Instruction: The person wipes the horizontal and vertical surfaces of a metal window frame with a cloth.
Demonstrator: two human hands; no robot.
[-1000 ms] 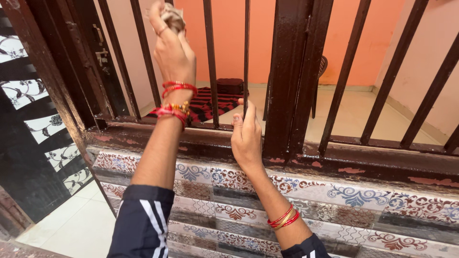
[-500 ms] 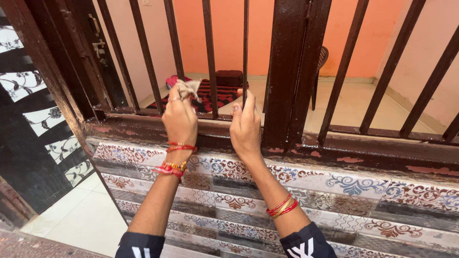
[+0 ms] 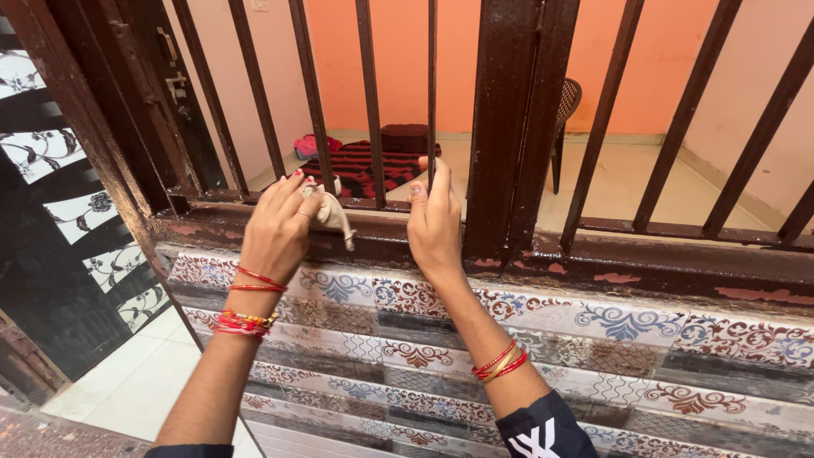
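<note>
The left hand (image 3: 275,227) squeezed a small rag (image 3: 332,216) against the brown ledge (image 3: 644,273), near its left end, at the foot of a bar. The right hand (image 3: 434,225) gripped a thin bar (image 3: 432,85) just beside it. The ledge looked chipped and patchy, so plenty was left to wipe.

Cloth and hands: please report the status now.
Left hand shut on cloth, at base of grille bar. Right hand grips thin bar. Nothing between them.

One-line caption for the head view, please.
Left hand presses a small cloth at the grille's base; right hand grips a thin bar.
</note>
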